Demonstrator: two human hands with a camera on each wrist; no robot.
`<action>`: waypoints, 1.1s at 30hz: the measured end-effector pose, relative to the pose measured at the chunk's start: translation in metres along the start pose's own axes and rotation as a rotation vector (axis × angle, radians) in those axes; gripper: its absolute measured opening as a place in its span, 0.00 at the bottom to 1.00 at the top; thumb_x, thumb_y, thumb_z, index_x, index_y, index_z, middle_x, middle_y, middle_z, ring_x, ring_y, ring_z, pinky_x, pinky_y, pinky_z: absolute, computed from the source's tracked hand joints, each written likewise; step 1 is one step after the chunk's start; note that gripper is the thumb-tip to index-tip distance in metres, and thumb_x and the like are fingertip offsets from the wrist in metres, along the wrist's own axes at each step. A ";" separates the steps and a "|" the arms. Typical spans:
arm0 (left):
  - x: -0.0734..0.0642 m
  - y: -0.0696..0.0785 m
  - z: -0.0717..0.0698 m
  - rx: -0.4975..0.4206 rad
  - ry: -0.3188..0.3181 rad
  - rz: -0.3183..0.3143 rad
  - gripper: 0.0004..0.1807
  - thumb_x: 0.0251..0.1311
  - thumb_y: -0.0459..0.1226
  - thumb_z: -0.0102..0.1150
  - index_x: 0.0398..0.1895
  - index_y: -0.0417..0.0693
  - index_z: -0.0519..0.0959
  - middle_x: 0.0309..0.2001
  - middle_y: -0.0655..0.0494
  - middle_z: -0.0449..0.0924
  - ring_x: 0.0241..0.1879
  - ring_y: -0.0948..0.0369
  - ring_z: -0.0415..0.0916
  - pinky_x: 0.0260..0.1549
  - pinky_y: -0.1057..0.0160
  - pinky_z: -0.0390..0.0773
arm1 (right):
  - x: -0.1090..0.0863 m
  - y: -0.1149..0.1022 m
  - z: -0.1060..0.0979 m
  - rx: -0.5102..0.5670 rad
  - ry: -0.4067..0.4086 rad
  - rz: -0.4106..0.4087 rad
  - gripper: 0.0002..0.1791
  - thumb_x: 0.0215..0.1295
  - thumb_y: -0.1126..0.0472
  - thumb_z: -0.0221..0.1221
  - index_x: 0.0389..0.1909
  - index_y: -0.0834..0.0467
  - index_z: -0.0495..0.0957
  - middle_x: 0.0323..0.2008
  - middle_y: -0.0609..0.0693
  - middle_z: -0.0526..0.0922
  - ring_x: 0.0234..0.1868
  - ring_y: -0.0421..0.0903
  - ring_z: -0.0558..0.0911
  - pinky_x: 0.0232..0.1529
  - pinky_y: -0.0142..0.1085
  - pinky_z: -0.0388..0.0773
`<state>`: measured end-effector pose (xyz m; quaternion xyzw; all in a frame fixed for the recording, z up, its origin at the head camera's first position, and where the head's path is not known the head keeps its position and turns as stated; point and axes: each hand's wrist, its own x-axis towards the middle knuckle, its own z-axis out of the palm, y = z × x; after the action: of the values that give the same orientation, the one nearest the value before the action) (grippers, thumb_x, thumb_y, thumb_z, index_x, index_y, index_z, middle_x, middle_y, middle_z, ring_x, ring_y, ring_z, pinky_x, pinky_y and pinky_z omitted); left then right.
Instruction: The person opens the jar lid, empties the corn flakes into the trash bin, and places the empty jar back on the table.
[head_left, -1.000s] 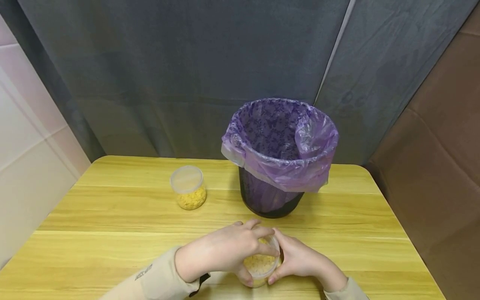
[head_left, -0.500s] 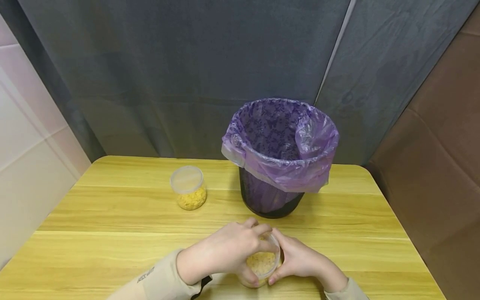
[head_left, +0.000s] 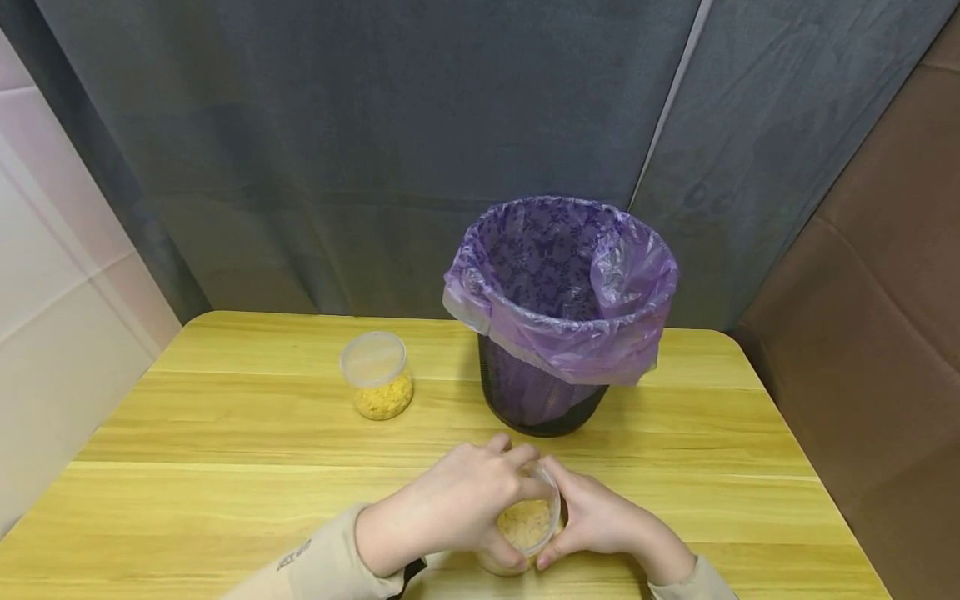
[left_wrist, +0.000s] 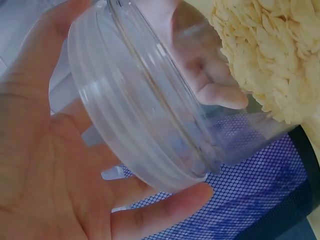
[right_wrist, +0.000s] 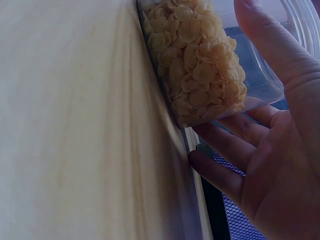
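Observation:
A clear plastic jar [head_left: 525,525] of yellow flakes [right_wrist: 195,60] stands on the wooden table between both hands, near its front. From above, my left hand [head_left: 468,500] grips the round translucent lid [left_wrist: 120,110], thumb on the near side and fingers over the far side. Around the jar's right side curves my right hand [head_left: 603,518], thumb in front and fingers behind, holding the body. Whether the lid is fully seated I cannot tell. A second lidded jar [head_left: 378,392] with yellow flakes stands farther back on the left, untouched.
Behind the hands stands a black mesh wastebasket [head_left: 536,400] with a purple bag [head_left: 585,350] folded over its rim. The wooden table [head_left: 225,425] ends at a grey curtain [head_left: 337,167] at the back. A brown panel [head_left: 862,292] flanks the right.
My left hand has turned a little on the lid, its thumb shifting slightly right and the wrist edging right. My right hand and the jar stay in place.

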<state>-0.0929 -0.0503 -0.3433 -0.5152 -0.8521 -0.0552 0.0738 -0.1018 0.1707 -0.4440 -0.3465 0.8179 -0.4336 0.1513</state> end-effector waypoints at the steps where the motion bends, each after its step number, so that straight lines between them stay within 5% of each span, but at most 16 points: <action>1: 0.000 0.000 0.000 -0.002 0.002 -0.006 0.33 0.30 0.62 0.72 0.47 0.66 0.83 0.44 0.62 0.75 0.35 0.62 0.68 0.17 0.70 0.65 | 0.000 0.000 0.000 0.000 0.000 -0.002 0.48 0.38 0.43 0.75 0.61 0.40 0.59 0.57 0.40 0.72 0.57 0.42 0.72 0.58 0.41 0.68; 13: 0.000 0.007 0.002 0.016 0.012 -0.098 0.32 0.31 0.62 0.72 0.47 0.66 0.83 0.40 0.63 0.72 0.32 0.62 0.65 0.15 0.71 0.62 | 0.000 -0.001 0.001 -0.026 0.011 0.015 0.50 0.36 0.44 0.76 0.62 0.39 0.58 0.59 0.41 0.71 0.57 0.42 0.72 0.58 0.42 0.68; 23: 0.001 0.005 -0.002 0.017 0.162 -0.165 0.33 0.32 0.63 0.69 0.46 0.62 0.83 0.39 0.58 0.72 0.31 0.60 0.66 0.13 0.70 0.62 | -0.002 -0.001 0.001 0.009 0.034 0.039 0.63 0.34 0.46 0.78 0.72 0.43 0.50 0.63 0.42 0.69 0.61 0.44 0.70 0.61 0.41 0.65; 33: -0.004 -0.005 -0.007 -0.014 0.181 -0.198 0.31 0.35 0.61 0.68 0.47 0.61 0.82 0.44 0.58 0.73 0.35 0.58 0.68 0.15 0.68 0.68 | -0.001 -0.002 0.000 -0.011 0.019 0.054 0.71 0.33 0.45 0.78 0.75 0.38 0.39 0.69 0.44 0.62 0.65 0.46 0.65 0.65 0.44 0.59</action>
<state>-0.0951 -0.0573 -0.3375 -0.4221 -0.8882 -0.1145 0.1410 -0.1002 0.1708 -0.4429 -0.3210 0.8307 -0.4283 0.1534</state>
